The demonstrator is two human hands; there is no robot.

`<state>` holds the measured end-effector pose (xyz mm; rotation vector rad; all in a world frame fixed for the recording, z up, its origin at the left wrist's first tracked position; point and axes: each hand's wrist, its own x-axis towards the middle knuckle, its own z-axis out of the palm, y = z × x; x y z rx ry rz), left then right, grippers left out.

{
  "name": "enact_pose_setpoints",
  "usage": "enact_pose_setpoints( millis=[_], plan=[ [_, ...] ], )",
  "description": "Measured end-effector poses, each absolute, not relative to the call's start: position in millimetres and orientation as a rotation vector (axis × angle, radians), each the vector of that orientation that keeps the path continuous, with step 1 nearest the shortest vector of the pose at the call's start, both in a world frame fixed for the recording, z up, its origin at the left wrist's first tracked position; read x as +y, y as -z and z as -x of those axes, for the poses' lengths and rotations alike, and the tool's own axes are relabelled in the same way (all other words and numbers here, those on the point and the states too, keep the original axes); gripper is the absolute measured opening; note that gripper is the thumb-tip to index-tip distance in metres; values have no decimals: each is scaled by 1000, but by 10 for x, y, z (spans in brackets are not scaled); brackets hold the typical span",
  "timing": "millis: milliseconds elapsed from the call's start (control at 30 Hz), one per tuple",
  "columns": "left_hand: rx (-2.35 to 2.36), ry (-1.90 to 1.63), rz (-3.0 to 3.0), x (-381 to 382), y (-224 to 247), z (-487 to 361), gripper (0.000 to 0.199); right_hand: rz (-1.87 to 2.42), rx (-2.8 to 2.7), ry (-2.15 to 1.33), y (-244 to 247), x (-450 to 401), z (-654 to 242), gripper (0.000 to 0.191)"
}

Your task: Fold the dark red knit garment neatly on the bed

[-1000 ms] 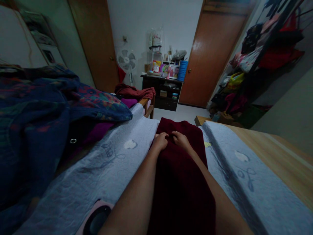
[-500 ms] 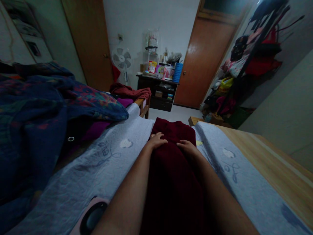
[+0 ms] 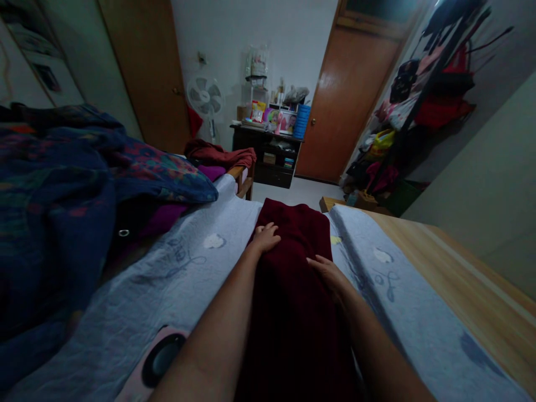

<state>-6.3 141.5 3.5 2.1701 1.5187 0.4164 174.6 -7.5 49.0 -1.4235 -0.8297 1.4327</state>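
A dark maroon garment (image 3: 293, 301) lies lengthwise in front of me on a grey-blue bedsheet (image 3: 184, 290); its exact kind does not show. On its left edge, near the far end, rests my left hand (image 3: 265, 238), fingers stretched over the cloth. My right hand (image 3: 329, 272) lies along the opposite edge, a little closer to me, its fingers extended and touching the fabric. Neither hand grips the cloth. Left of my left forearm is a pink object with a dark round part (image 3: 161, 357), partly covered by the arm.
A heap of blue floral clothing (image 3: 167, 173) fills the left side. Beyond it a rust-red cloth (image 3: 221, 153) hangs over a wooden bed corner. A bare wooden board (image 3: 444, 251) runs along the right. Farther off stand a fan (image 3: 205, 97) and a dark cabinet (image 3: 268, 156).
My right hand has slid toward me along the garment's right edge. My left hand stays at nearly the same spot on the cloth. The view has shifted slightly.
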Motion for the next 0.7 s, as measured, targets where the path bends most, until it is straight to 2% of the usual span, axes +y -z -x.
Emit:
enact_pose_setpoints(
  millis=[133,367,533,700],
  plan=[
    [1558,-468,-2225,1401,63,19,55,1317,-740,-1573,-616,-468,-1639,24],
    [1609,-529,-2260,1356,93,3,50,995,-637,-1780,-689,-970,-1411,43],
    [1588,-529,-2299,1348,4,36,45,935,-541,-1664,-712,-1106,-1520,47],
    [1585,-579,-2334,1168,-279,139,48,1041,-415,-1534,-751,-1302,-1692,52]
  ],
)
